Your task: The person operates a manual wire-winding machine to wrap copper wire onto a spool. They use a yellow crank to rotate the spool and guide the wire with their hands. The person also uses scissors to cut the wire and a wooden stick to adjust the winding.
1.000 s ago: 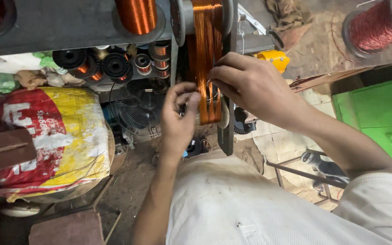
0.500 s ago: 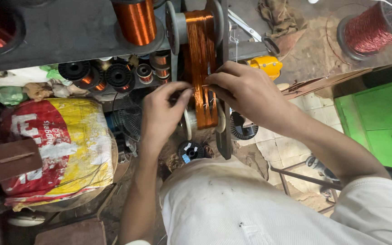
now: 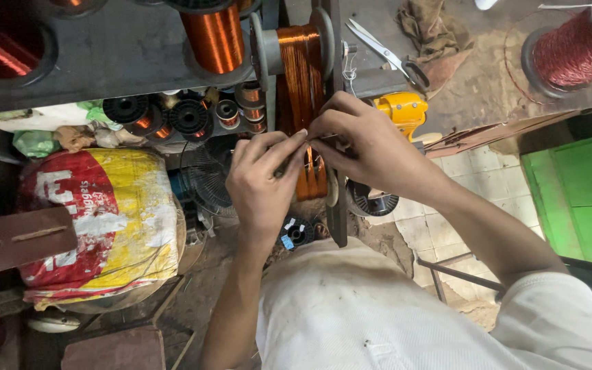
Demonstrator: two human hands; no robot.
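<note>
A long band of copper wire [image 3: 301,75] is wound on a winding frame between grey discs at the middle of the bench edge. My left hand [image 3: 263,185] and my right hand [image 3: 364,147] meet in front of its lower part, fingertips pinched together on thin copper wire strands at the coil. A small grey disc [image 3: 331,188] shows just under my right hand. What exactly lies between the fingertips is too small to make out.
Scissors [image 3: 385,49], a rag [image 3: 425,22] and a yellow tool [image 3: 403,109] lie on the bench at right, with a red wire spool [image 3: 570,51] beyond. A copper spool [image 3: 215,38] stands upper left. A red-yellow sack [image 3: 101,226] and a green box [image 3: 577,195] flank me.
Both hands have shifted down the coil, and the left hand has come up to meet the right at the fingertips. The view has tilted slightly, showing more of the bench.
</note>
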